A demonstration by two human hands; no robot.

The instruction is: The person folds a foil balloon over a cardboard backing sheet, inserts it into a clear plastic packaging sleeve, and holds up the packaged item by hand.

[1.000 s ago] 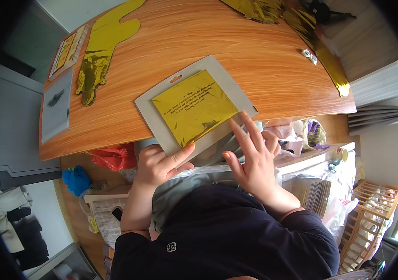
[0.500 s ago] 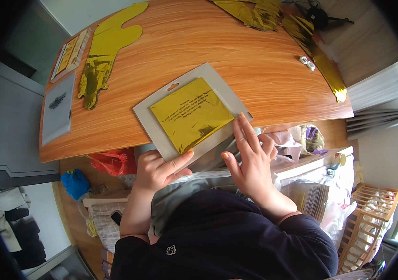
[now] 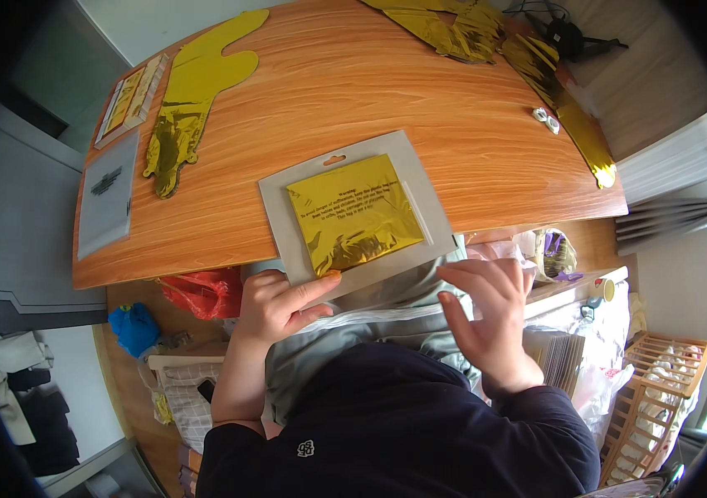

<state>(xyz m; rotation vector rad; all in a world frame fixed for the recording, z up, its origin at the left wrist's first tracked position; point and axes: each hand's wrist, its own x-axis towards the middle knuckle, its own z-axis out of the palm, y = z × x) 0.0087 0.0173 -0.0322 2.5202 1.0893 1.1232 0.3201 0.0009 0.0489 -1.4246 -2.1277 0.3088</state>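
Head view: right hand [image 3: 490,319] has lifted off the grey card [image 3: 358,217], fingers spread empty; left hand [image 3: 280,303] still pins its near edge with the gold foil packet [image 3: 355,213].

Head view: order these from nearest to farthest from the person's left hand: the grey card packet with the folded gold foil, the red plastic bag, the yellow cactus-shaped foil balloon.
1. Grey card packet with folded gold foil: touching the left hand, at the table edge.
2. Red plastic bag: just left, below the table.
3. Yellow cactus-shaped foil balloon: far upper left on the table.
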